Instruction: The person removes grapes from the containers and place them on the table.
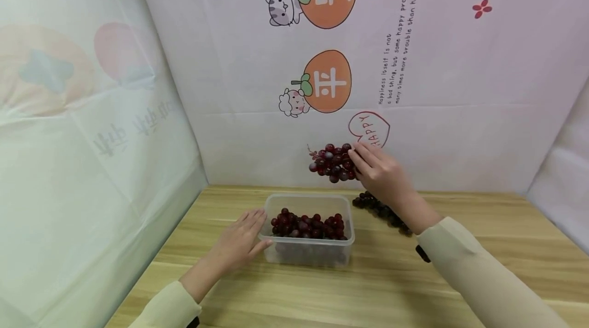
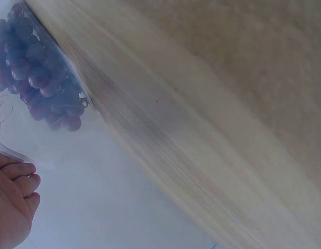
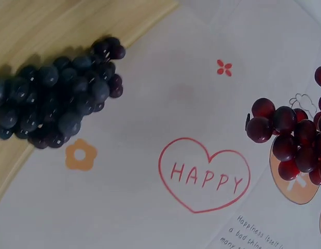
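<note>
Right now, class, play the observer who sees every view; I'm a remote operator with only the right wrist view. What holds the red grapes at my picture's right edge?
Observer: The right hand grips that red bunch.
Operator: Are there other red grapes outside my view?
Observer: Yes, more red grapes lie inside a translucent box.
Operator: And where is the left hand?
Observer: The left hand is at the box's left side.
</note>
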A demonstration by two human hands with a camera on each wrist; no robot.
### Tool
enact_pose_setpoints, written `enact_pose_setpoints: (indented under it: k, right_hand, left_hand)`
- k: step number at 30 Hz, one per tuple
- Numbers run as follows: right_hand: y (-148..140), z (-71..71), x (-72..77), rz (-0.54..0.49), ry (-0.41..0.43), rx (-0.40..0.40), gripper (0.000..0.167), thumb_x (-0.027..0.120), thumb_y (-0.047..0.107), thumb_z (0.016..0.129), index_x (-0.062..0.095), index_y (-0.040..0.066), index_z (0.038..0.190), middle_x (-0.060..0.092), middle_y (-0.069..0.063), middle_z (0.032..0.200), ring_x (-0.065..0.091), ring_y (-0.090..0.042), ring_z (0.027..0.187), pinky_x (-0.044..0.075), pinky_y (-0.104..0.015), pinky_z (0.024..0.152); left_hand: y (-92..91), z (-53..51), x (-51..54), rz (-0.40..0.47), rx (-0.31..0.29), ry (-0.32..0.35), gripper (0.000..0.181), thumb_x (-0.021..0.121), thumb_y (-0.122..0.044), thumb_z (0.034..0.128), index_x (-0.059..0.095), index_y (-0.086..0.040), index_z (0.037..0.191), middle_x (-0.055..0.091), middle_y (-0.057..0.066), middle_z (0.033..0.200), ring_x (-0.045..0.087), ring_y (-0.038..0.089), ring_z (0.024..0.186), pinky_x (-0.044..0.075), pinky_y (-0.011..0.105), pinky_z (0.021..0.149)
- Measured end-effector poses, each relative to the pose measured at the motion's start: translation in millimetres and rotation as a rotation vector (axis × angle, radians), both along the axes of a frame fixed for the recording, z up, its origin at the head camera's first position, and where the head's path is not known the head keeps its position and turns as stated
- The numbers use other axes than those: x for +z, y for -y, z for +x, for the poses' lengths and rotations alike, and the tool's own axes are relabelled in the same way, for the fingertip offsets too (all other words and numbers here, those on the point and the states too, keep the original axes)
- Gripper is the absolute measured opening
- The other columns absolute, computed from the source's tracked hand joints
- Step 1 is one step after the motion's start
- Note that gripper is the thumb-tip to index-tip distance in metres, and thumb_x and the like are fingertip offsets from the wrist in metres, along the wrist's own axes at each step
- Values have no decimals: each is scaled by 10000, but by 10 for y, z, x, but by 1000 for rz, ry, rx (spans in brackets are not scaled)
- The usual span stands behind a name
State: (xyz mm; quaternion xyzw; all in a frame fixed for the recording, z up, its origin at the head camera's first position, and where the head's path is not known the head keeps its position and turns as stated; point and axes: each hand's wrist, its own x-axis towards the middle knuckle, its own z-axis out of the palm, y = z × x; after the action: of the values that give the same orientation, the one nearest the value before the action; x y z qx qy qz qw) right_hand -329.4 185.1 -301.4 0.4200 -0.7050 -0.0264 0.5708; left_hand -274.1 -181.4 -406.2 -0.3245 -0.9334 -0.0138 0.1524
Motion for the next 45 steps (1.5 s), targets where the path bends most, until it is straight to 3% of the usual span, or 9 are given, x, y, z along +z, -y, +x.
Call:
enact_pose_setpoints:
  k: [12, 17, 21, 34, 45]
  right_hand:
    - [-381, 54, -4, 39, 35, -37, 477, 754, -23, 697, 635, -147, 1143, 605, -318, 1179, 618, -463, 1029, 502, -579, 879]
    - [-532, 90, -6, 40, 15, -67, 292, 547, 44, 933, 641, -149, 1130, 618, -322, 1147, 626, -461, 1008, 507, -564, 882]
    - [-667, 108, -13, 32, -24, -124, 458, 309, 156, 1065, 672, -119, 1103, 648, -289, 1112, 646, -426, 982, 516, -526, 889]
    - [-1097, 171, -52, 27, -34, -165, 470, 318, 180, 1061, 655, -146, 1095, 640, -320, 1083, 641, -461, 940, 526, -574, 818]
    - [-1455, 201, -185, -11, -33, -180, 536, 265, 212, 1077, 646, -165, 1057, 639, -338, 1027, 628, -488, 883, 519, -611, 743]
  left_hand:
    - [-20, -6, -7, 0, -11, -4, 701, 471, -460, 1007, 384, 87, 1437, 351, 236, 1494, 337, 351, 1381, 252, 471, 1146]
    - [-18, -7, -8, 2, -11, -8, 697, 481, -452, 1005, 386, 89, 1435, 353, 242, 1491, 346, 363, 1375, 264, 478, 1141]
    - [-19, -5, -2, 8, -11, -10, 694, 483, -447, 1005, 385, 88, 1436, 355, 245, 1487, 351, 368, 1370, 275, 487, 1134]
    - [-10, -16, -3, -9, -16, -23, 699, 461, -460, 1011, 387, 94, 1431, 351, 245, 1489, 349, 366, 1371, 272, 481, 1137]
    - [-3, -16, -1, -15, -25, -25, 695, 474, -449, 1009, 399, 110, 1417, 373, 264, 1472, 354, 367, 1369, 267, 490, 1136]
